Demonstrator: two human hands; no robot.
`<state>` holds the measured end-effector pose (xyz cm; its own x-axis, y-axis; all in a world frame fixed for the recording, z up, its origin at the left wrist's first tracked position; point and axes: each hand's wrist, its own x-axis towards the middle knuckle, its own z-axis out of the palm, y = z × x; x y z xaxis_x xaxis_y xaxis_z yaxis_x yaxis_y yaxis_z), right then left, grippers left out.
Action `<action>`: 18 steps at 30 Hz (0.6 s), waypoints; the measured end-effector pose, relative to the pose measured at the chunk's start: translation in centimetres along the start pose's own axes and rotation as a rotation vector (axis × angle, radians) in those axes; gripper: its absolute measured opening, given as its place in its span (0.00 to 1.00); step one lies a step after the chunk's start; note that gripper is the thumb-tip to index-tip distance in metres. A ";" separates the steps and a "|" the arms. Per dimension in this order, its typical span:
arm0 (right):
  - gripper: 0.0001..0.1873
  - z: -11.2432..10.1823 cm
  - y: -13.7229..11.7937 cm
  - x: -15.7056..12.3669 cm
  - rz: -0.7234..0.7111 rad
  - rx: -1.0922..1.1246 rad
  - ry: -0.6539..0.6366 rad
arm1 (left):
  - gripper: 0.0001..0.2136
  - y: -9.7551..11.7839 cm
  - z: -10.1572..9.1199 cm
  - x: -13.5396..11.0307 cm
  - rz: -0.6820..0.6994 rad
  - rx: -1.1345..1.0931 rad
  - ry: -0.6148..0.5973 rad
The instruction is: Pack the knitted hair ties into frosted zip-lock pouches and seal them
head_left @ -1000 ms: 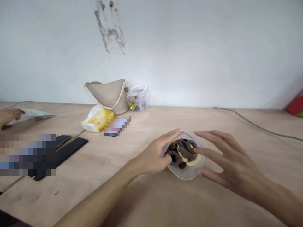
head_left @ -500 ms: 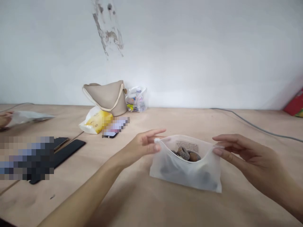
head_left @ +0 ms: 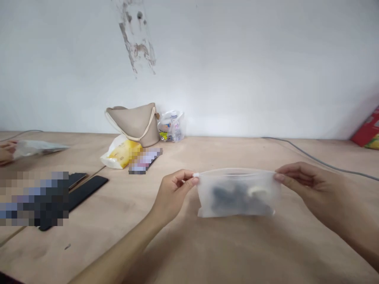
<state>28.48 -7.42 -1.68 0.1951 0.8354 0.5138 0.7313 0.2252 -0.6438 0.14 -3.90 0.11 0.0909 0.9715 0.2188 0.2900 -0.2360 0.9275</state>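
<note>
A frosted zipper bag [head_left: 237, 203] hangs or stands between my two hands, its top edge pulled nearly straight. Dark lumpy contents and one pale piece show dimly through its front; their kind is hard to make out. My left hand [head_left: 174, 193] pinches the top left corner, thumb and finger at the white zipper slider [head_left: 196, 175]. At the opposite top corner, my right hand [head_left: 308, 189] grips the bag between thumb and fingers. Whether the bag's bottom touches the wooden table [head_left: 225, 252] I cannot tell.
Back left are a beige handbag [head_left: 133, 122], a clear bag with bottles [head_left: 171, 126], a yellow-white tissue pack [head_left: 121, 152] and a phone [head_left: 145, 161]. A dark slab [head_left: 89, 191] lies left. Another person's hand [head_left: 7, 152] holds a plastic bag. A grey cable [head_left: 310, 156] runs right.
The bag's mouth, open before with brown lumpy pieces showing, is now drawn flat and narrow. Both hands have closed on its top corners, and the bottom edge sits higher.
</note>
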 end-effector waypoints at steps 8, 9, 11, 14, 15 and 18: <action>0.08 5.7 -11.8 -0.3 -0.742 -0.278 -0.057 | 0.04 0.9 -0.4 -1.5 0.202 0.141 0.049; 0.09 6.5 -12.5 -0.4 -0.759 -0.318 -0.100 | 0.04 0.9 -0.5 -1.7 0.234 0.170 0.053; 0.10 7.3 -12.9 -0.4 -0.767 -0.373 -0.142 | 0.05 0.9 -0.5 -2.1 0.287 0.220 0.059; 0.10 6.6 -11.9 0.0 -0.767 -0.432 -0.147 | 0.05 0.6 -0.7 -2.2 0.337 0.258 0.086; 0.10 5.9 -11.1 0.2 -0.760 -0.464 -0.145 | 0.05 0.4 -0.8 -2.0 0.340 0.257 0.108; 0.12 3.0 -7.7 0.8 -0.712 -0.586 -0.109 | 0.05 -0.7 -1.5 -1.1 0.296 0.226 0.210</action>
<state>21.05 -7.00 1.98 -0.4673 0.6468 0.6028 0.8745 0.4383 0.2076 -1.54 -4.79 -0.30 0.0126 0.8386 0.5446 0.4839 -0.4818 0.7306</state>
